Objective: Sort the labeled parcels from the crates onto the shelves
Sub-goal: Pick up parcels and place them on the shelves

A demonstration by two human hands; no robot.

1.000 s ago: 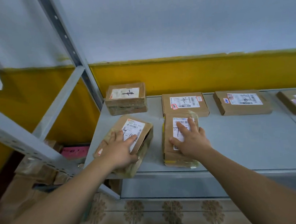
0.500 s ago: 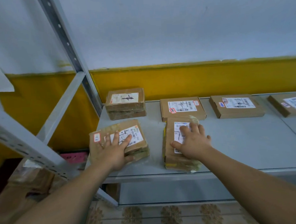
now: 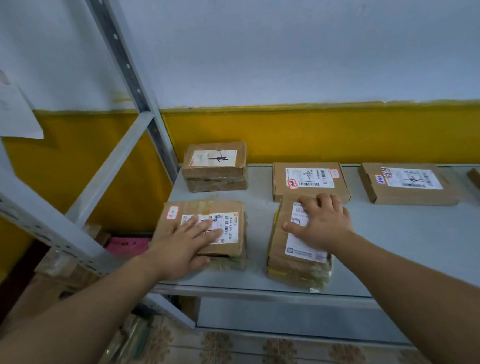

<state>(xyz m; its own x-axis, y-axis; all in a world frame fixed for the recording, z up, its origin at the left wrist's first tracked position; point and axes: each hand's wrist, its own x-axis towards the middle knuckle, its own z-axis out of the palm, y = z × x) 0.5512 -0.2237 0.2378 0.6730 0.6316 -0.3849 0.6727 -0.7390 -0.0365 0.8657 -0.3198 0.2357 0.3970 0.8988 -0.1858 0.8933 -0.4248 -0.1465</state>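
On the front left of a grey metal shelf board, the left hand lies flat on a brown cardboard parcel with a white barcode label, fingers straight and slightly spread. At its 12 o'clock, by the wall, sits a thicker taped brown box. At its 3 o'clock, the right hand presses a plastic-wrapped brown parcel, fingers loosely bent on top, thumb out sideways. A flat brown mailer lies at that parcel's 12 o'clock, a second flat mailer at 2 o'clock.
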